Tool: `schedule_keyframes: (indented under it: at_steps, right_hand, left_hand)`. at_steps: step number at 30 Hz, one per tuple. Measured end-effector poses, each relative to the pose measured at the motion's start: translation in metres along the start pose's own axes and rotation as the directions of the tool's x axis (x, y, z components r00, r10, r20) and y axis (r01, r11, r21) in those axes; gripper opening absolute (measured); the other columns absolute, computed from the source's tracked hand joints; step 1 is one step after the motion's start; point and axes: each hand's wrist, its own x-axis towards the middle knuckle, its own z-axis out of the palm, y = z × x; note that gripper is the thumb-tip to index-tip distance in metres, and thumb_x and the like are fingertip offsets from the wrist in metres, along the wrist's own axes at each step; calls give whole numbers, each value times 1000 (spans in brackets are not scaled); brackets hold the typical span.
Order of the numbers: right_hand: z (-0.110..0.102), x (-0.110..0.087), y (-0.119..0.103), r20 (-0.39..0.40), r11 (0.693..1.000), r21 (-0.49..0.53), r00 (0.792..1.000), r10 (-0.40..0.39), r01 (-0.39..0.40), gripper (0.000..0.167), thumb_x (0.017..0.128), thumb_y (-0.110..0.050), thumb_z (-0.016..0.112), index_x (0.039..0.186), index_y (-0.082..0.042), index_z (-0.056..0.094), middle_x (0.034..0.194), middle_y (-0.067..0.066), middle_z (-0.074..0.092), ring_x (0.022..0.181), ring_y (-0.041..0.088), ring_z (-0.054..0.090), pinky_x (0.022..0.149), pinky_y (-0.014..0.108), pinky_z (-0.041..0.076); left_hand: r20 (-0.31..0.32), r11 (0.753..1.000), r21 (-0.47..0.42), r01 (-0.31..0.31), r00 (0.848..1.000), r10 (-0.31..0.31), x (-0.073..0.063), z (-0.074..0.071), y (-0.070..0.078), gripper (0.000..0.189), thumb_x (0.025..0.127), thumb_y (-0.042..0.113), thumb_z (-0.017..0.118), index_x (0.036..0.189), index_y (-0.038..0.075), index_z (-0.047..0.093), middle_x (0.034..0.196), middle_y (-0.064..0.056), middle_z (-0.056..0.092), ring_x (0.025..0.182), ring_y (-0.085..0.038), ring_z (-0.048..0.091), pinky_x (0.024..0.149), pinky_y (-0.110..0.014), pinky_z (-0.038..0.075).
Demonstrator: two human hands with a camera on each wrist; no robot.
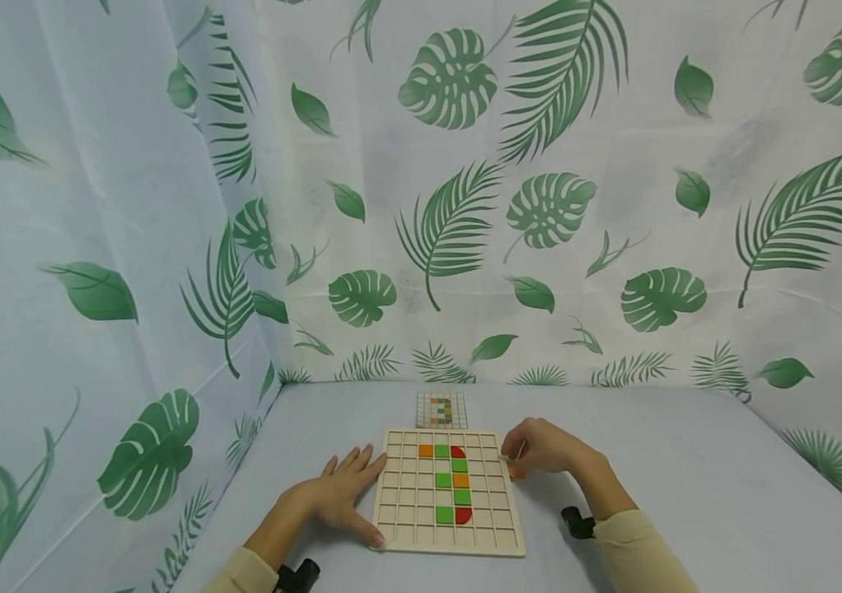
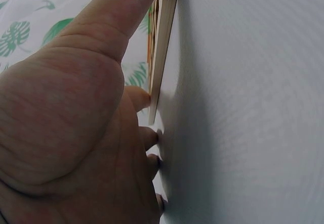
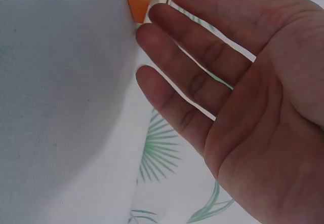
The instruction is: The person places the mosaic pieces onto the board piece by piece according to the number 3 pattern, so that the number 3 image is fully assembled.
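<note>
A pale wooden grid board [image 1: 409,535] lies flat on the table, with orange, green and red tiles in several of its cells. My left hand [image 1: 339,497] rests spread at the board's left edge, its thumb at the near left corner. In the left wrist view, the left thumb [image 2: 109,21] reaches along the board's side [image 2: 164,41]. Just off the board's right edge, my right hand [image 1: 545,446] has curled fingers and holds an orange tile [image 1: 516,470]. That orange tile [image 3: 140,1] looks tilted in the right wrist view; the fingertip contact is mostly hidden.
Behind the board lies a small pattern card [image 1: 442,410] with a similar grid of coloured shapes. A pale cloth covers the table [image 1: 725,494]. Leaf-printed curtains [image 1: 599,329] hang at the back and sides. A black wrist device [image 1: 578,523] sits under the right forearm.
</note>
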Motion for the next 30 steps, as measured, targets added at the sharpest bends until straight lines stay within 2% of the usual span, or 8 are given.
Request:
schedule_keyframes:
  at_steps: [11, 21, 25, 30]
  right_hand:
    - [6, 0, 1, -15, 998, -65, 1000, -23, 22, 22, 73, 5, 88, 79, -11, 74, 74, -2, 66, 71, 16, 58, 62, 31, 50]
    - [7, -1, -2, 2, 997, -76, 999, 34, -34, 25, 73, 6, 88, 79, -13, 72, 78, -1, 66, 75, 17, 57, 65, 32, 49]
    - [5, 0, -1, 22, 998, -64, 1000, 4, -2, 26, 73, 5, 88, 78, -14, 72, 78, -2, 66, 76, 17, 58, 64, 32, 50]
    - [0, 0, 3, 34, 996, -28, 996, -87, 88, 22, 77, 8, 83, 81, -12, 74, 76, -1, 68, 72, 15, 58, 61, 29, 50]
  left_hand:
    - [1, 1000, -4, 2, 1000, -2, -2, -2, 3, 133, 67, 79, 81, 169, 23, 16, 176, -13, 7, 163, -37, 4, 129, -64, 4]
    - [1, 1000, -6, -3, 1000, 3, -2, -2, 2, 133, 67, 79, 81, 169, 22, 16, 176, -13, 7, 163, -37, 4, 129, -65, 4]
    - [4, 1000, -8, -7, 1000, 7, -2, -3, 2, 133, 68, 79, 81, 169, 22, 16, 176, -14, 7, 163, -38, 4, 129, -65, 4]
    - [8, 1000, -10, -4, 1000, 4, -2, -3, 2, 133, 68, 79, 80, 169, 22, 16, 176, -14, 6, 163, -37, 3, 129, -65, 4]
